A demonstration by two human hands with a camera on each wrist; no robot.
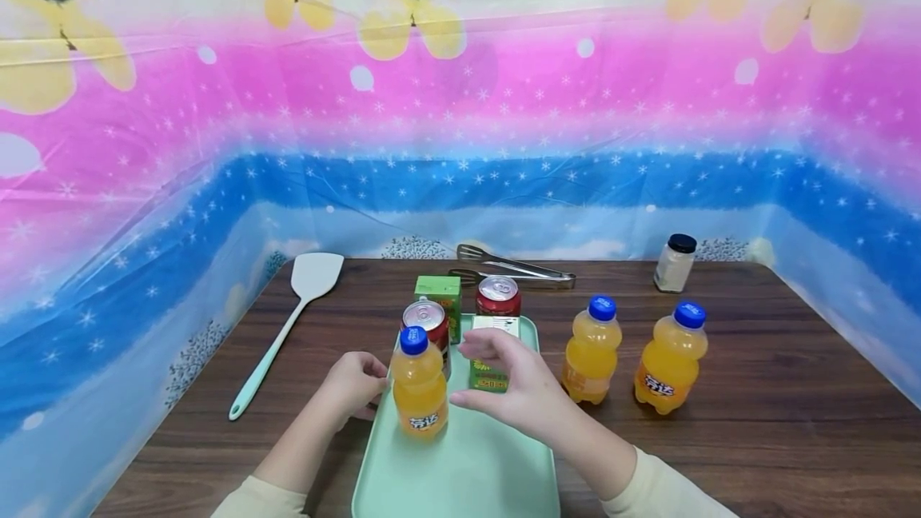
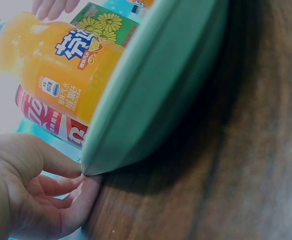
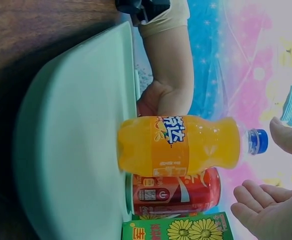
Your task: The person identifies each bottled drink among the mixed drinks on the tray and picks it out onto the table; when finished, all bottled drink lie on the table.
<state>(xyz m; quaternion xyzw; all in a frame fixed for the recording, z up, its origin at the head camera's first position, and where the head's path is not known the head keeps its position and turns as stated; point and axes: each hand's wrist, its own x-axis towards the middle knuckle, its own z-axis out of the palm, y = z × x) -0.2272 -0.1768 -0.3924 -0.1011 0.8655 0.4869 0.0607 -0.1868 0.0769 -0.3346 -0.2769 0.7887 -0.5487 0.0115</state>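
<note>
My left hand pinches the left rim of the light green tray between thumb and fingers, plainly seen in the left wrist view. On the tray, near that rim, an orange soda bottle with a blue cap stands upright. My right hand is held over the tray to the bottle's right, thumb and fingers apart and holding nothing. Behind the bottle stands a red soda can, partly hidden by it. A green drink carton is partly covered by my right hand. Another carton and can stand farther back.
Two more orange soda bottles, one nearer and one farther right, stand on the wooden table. A white-headed spatula lies at left. Metal tongs lie behind the tray, and a black-capped jar stands back right.
</note>
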